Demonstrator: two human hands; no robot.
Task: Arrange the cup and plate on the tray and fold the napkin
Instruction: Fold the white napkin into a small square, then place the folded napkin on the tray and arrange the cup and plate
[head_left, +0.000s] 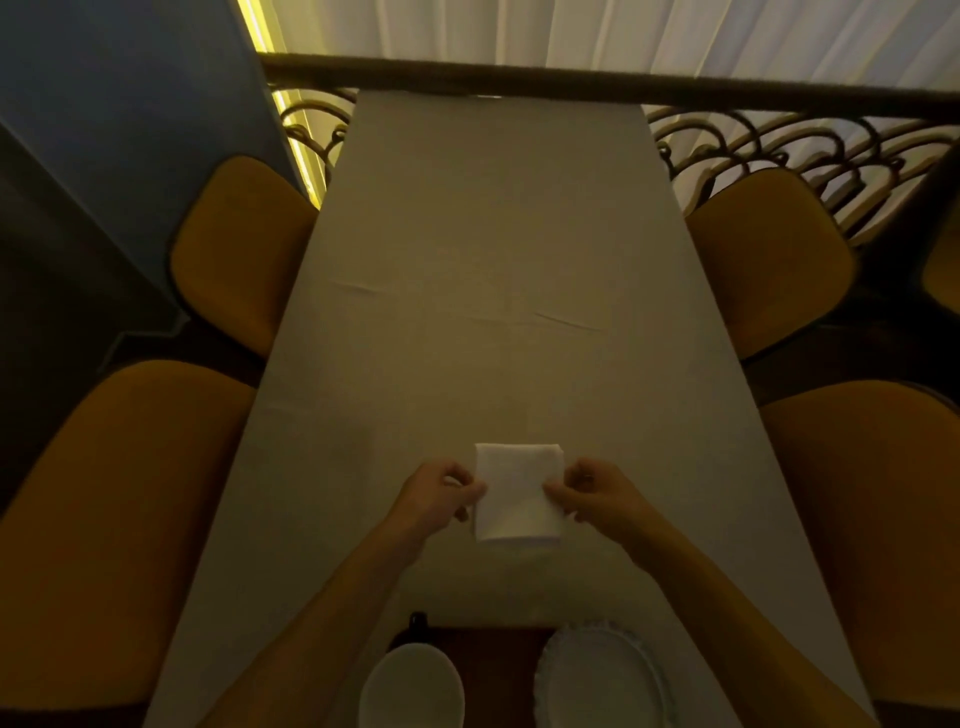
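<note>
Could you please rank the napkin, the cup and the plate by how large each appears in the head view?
1. Plate, though cut off by the frame edge.
2. Cup and napkin look alike; the cup sits nearer the camera, so I will not rank them.

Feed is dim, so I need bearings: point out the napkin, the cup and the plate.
napkin (514, 499): head view, centre of the white folded cloth between both hands.
cup (410, 691): head view, inside of the round bowl, bottom left.
plate (597, 680): head view, flat middle, bottom right.

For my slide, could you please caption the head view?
Both hands, left and right, pinch a folded white napkin on the table.
</note>
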